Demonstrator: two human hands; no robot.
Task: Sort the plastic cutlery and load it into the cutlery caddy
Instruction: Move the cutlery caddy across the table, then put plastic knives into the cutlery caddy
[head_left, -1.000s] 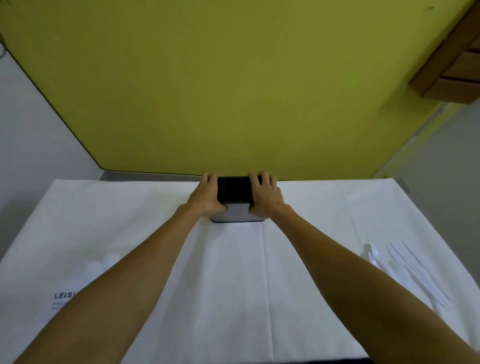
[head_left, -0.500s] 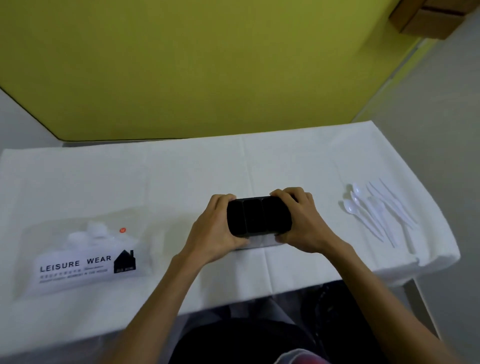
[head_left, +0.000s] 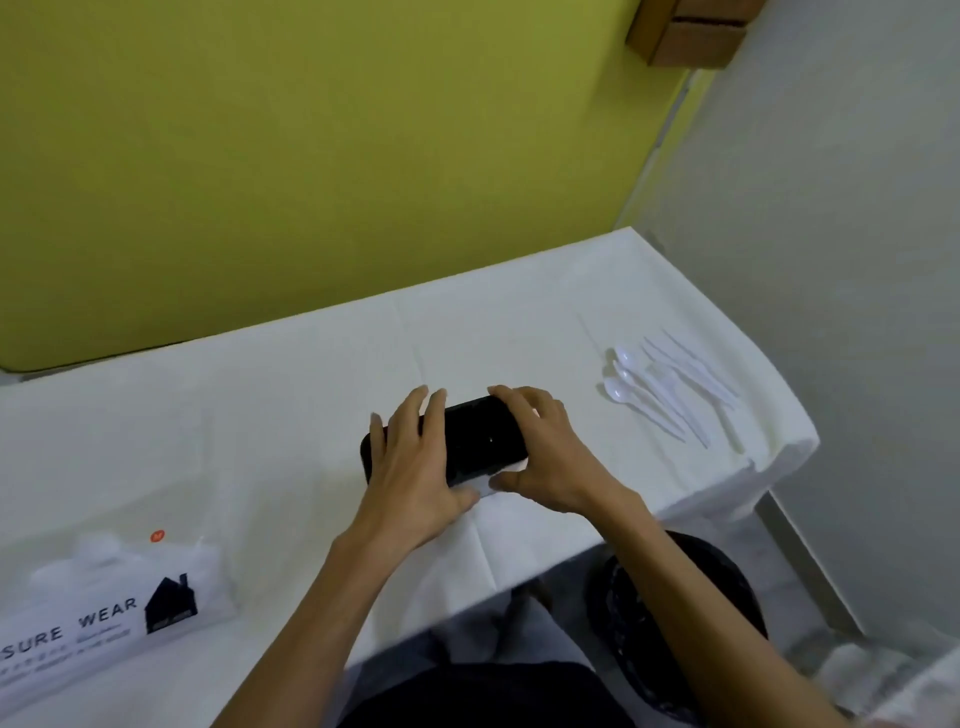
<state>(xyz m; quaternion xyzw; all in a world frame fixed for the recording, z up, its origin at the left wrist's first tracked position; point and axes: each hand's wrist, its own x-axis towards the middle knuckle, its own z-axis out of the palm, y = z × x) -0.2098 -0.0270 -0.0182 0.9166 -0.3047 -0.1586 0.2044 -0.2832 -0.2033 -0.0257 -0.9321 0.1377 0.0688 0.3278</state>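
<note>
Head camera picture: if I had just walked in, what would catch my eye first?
Probably the two bare hands, left hand and right hand, laid on a black cutlery caddy in the middle of the white-covered table. Next, the clear plastic cutlery lying to the right, near the table's edge, and the printed bag at the left.

Glossy black plastic caddy (head_left: 480, 434), translucent plastic cutlery (head_left: 670, 387), matt white cloth (head_left: 260, 415)
</note>
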